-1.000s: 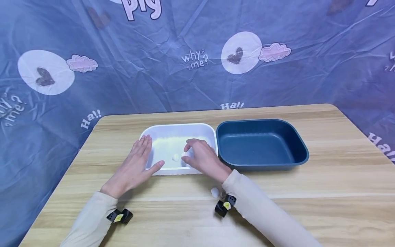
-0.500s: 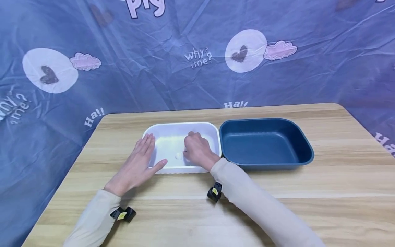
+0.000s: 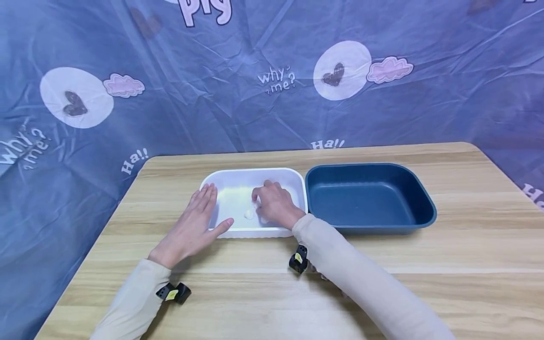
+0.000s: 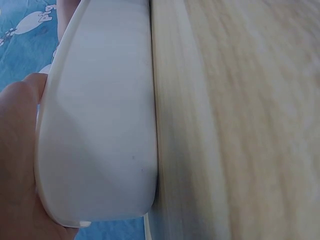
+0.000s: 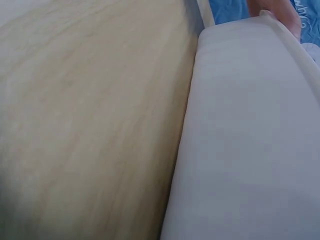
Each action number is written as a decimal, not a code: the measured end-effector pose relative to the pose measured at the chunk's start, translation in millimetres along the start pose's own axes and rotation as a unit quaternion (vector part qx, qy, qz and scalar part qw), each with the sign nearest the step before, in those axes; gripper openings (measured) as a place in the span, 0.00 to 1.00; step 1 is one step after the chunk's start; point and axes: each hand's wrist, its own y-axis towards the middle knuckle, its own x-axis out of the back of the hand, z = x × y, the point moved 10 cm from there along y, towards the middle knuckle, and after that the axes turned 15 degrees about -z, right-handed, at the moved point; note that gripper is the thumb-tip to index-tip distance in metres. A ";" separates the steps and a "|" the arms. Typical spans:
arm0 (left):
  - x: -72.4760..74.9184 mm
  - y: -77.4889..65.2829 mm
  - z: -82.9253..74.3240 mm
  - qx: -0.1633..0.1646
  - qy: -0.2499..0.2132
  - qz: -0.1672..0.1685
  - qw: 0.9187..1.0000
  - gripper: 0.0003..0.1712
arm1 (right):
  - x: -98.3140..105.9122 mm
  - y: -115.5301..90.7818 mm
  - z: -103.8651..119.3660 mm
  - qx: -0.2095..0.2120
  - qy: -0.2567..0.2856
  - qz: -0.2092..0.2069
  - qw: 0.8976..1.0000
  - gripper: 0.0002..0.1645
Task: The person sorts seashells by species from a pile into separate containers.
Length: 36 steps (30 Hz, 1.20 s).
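My left hand [image 3: 189, 229] lies along the left end of a white plastic bin [image 3: 255, 233], its fingers extended and the thumb reaching over the front rim. In the left wrist view, the hand [image 4: 17, 150] is at the rim beside the bin's outer wall [image 4: 100, 115]. My right hand [image 3: 276, 205] is down inside the bin with curved fingers. A small white lump [image 3: 248, 215], perhaps a shell, lies on the bin floor next to these fingers. Something whitish shows between right index finger and thumb; whether it is gripped is unclear. The right wrist view shows mostly the bin's front wall [image 5: 250, 125].
A dark blue bin [image 3: 361, 205] stands right beside the white one. Small things [image 3: 324, 277] are partly hidden by the right sleeve on the wooden table [image 3: 238, 297]. A blue printed cloth [image 3: 238, 118] hangs behind the table.
My right hand moves deeper into the white bin, closes up half a second ago, then its fingers part slightly. The left hand keeps its place on the bin. The head view shifts a little.
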 end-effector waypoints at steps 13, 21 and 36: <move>-4.6 2.3 -4.4 -0.004 -0.005 -0.009 1.000 0.52 | 4.2 -2.4 -18.6 -0.018 -0.002 -0.015 1.000 0.07; -6.5 1.1 -4.5 -0.005 -0.007 -0.009 1.000 0.53 | 30.6 -9.2 -8.7 0.048 -0.001 -0.089 0.995 0.07; -2.3 -1.1 -1.3 -0.002 0.005 0.000 1.000 0.53 | 115.1 -106.8 0.7 0.169 0.117 -0.126 0.971 0.05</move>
